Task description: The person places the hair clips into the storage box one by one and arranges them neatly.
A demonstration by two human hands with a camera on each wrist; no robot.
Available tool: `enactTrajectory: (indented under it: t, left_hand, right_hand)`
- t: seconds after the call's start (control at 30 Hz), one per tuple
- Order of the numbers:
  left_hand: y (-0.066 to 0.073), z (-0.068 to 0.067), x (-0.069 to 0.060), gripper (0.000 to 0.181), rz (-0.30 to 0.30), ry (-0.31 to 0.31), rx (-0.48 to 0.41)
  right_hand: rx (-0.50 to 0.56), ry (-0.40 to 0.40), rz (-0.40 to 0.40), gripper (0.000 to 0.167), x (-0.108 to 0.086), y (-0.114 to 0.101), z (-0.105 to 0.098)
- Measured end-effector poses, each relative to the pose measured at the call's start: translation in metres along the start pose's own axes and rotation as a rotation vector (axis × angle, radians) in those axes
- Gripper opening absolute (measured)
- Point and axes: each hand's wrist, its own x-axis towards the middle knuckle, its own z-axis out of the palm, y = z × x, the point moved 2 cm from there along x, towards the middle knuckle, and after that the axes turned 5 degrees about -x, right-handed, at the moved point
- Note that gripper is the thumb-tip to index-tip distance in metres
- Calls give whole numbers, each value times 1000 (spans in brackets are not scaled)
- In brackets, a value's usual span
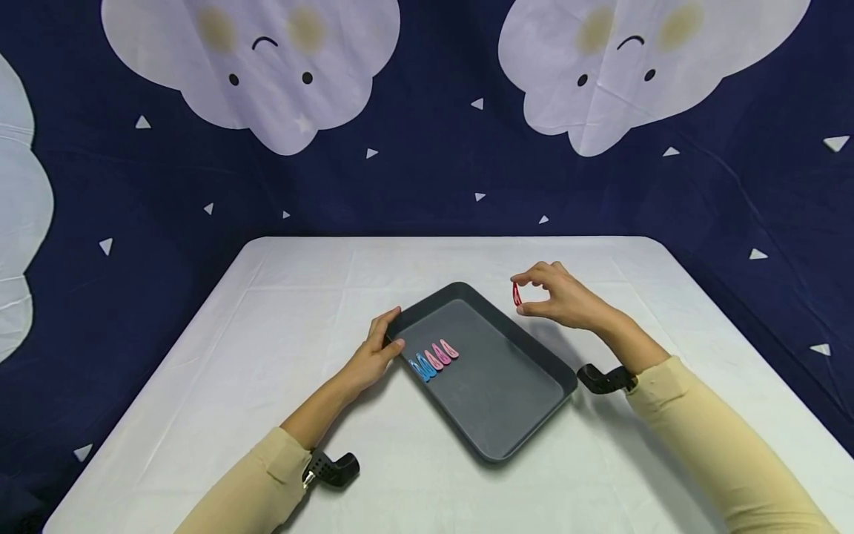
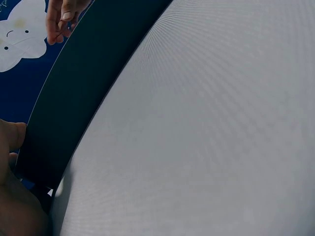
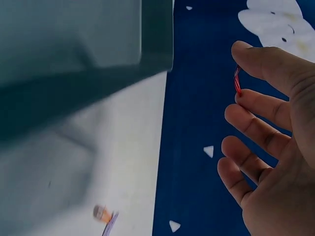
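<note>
A dark grey rectangular tray [image 1: 514, 371] lies at an angle on the white table. My left hand [image 1: 369, 357] grips its left corner, thumb over the rim and fingers along the outer wall. Inside the tray, near that hand, several snap hair clips form a slanted row: two blue clips [image 1: 422, 366] and pink clips [image 1: 441, 354] beyond them. Above the table, just past the tray's right side, my right hand [image 1: 563, 297] pinches a red snap hair clip [image 3: 237, 81] upright between thumb and index finger. Its other fingers are spread in the right wrist view.
The white tablecloth [image 1: 300, 297] extends around the tray, with the table's far edge behind it. A dark blue curtain [image 1: 427, 178] with clouds and small white triangles hangs at the back. Each wrist wears a black camera mount [image 1: 603, 378].
</note>
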Motion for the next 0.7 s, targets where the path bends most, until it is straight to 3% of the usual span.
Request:
enactTrajectory:
  t: [0.33,0.7]
  left_hand:
    - [0,0,1,59,-14,0,-7]
    - [-1,0,1,59,-11,2,0]
  right_hand:
    - [11,-39,-51,53,20,-25,15]
    - [40,-108,-114,50,31,-39,42]
